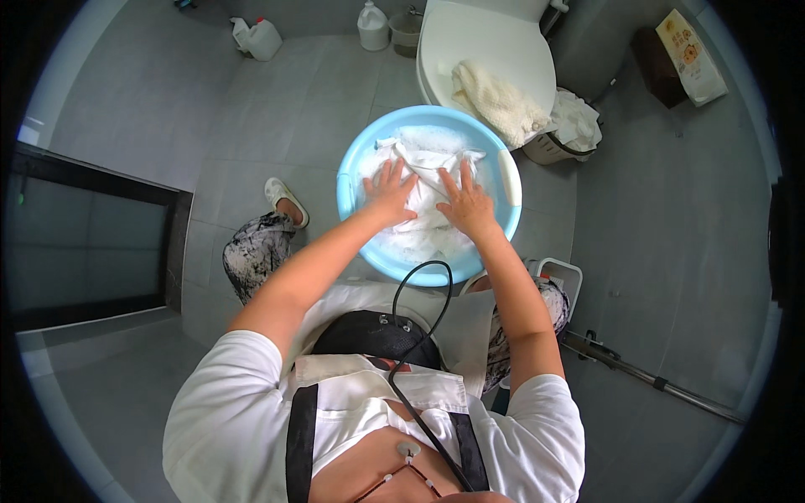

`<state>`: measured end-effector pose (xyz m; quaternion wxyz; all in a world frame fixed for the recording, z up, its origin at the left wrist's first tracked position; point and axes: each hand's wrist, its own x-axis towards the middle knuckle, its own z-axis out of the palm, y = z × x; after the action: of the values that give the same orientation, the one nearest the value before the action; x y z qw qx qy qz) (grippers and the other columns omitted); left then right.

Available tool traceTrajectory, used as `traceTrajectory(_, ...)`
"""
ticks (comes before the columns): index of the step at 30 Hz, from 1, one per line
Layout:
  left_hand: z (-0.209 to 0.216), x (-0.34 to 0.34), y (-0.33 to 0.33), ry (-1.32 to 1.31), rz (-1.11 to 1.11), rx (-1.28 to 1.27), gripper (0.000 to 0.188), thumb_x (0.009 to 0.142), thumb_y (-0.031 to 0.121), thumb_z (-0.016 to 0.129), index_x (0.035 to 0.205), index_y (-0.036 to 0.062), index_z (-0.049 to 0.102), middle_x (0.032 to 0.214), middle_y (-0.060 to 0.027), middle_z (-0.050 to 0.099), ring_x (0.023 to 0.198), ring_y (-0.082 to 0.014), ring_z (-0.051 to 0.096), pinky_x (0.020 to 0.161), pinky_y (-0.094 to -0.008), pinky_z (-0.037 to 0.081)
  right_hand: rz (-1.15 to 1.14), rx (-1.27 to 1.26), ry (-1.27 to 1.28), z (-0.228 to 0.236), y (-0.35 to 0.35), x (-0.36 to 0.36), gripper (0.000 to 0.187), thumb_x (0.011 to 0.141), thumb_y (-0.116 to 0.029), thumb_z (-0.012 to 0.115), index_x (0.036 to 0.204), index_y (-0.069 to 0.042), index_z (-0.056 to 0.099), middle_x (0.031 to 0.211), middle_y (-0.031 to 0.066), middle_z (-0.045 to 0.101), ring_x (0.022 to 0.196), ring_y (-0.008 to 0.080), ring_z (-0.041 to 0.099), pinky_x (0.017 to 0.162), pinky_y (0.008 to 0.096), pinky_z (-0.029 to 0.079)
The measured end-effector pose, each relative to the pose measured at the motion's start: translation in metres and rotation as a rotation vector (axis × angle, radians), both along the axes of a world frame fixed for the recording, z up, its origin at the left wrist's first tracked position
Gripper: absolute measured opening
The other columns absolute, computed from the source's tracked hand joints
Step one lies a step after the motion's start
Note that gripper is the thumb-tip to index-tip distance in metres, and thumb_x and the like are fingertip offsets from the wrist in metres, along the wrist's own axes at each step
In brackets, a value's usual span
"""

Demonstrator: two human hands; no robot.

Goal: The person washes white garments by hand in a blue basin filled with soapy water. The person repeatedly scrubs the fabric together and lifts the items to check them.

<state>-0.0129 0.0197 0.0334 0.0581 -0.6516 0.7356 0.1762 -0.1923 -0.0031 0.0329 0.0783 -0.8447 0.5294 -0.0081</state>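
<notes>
Head view: what do we see, biggest first?

We see the gray floor (323,109), then the white toilet (486,38), then our round blue tub (366,132) on the floor in front of us.

And where is our white cloth (428,178)?

It's inside the tub, with soapy foam (432,138) around it.

How are our hands?

Our left hand (390,194) and right hand (468,205) both lie on the cloth, fingers spread wide, not pinching it.

How do we press it well?

We think we should push evenly with flat palms, gently so water won't splash, and turn the folds over.
</notes>
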Motion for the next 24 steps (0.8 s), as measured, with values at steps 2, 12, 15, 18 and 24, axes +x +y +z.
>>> traceTrajectory(2,-0.006,-0.004,-0.005,-0.046,-0.032,0.009,0.083,0.064,0.041,0.067,0.133,0.0212,0.026,0.141,-0.0126,0.005,0.131,-0.0311,0.001,0.093,-0.0625,0.018,-0.006,0.109,0.104,-0.009,-0.007,0.001,0.070,0.075,-0.046,0.053,0.133,-0.022,0.022,0.137,0.0174,0.020,0.107,0.0358,0.044,0.083,0.0398,0.042)
traceTrajectory(12,-0.050,-0.008,-0.005,0.088,-0.119,0.036,0.061,0.067,0.023,0.062,0.124,0.0146,0.041,0.128,-0.0154,0.037,0.117,-0.0243,0.038,0.091,-0.0379,0.038,0.002,0.339,0.216,-0.026,-0.013,0.007,0.059,0.078,-0.045,0.048,0.126,-0.012,0.036,0.133,0.0158,0.030,0.119,0.0350,0.033,0.095,0.0424,0.032)
traceTrajectory(15,-0.040,-0.012,-0.012,-0.009,-0.185,0.288,0.042,0.067,0.018,0.061,0.108,0.0114,0.056,0.111,-0.0125,0.054,0.105,-0.0235,0.050,0.085,-0.0346,0.041,0.038,0.387,0.271,-0.021,-0.013,0.008,0.049,0.079,-0.040,0.047,0.117,-0.009,0.046,0.127,0.0170,0.038,0.114,0.0342,0.039,0.092,0.0412,0.035)
traceTrajectory(18,-0.034,-0.008,-0.013,0.124,-0.059,0.356,0.024,0.067,0.013,0.058,0.089,0.0067,0.062,0.098,-0.0127,0.059,0.096,-0.0261,0.054,0.081,-0.0333,0.043,0.042,0.398,0.122,-0.042,-0.023,-0.005,0.041,0.079,-0.036,0.046,0.106,-0.006,0.053,0.117,0.0182,0.046,0.104,0.0334,0.048,0.086,0.0400,0.040)
traceTrajectory(24,-0.065,-0.005,0.002,0.727,0.638,-0.546,0.032,0.067,0.009,0.058,0.097,0.0011,0.054,0.101,-0.0185,0.054,0.092,-0.0309,0.053,0.075,-0.0377,0.045,-0.274,0.169,-0.010,-0.014,-0.012,-0.017,0.031,0.075,-0.026,0.049,0.097,-0.004,0.056,0.099,0.0172,0.057,0.091,0.0327,0.056,0.078,0.0398,0.044)
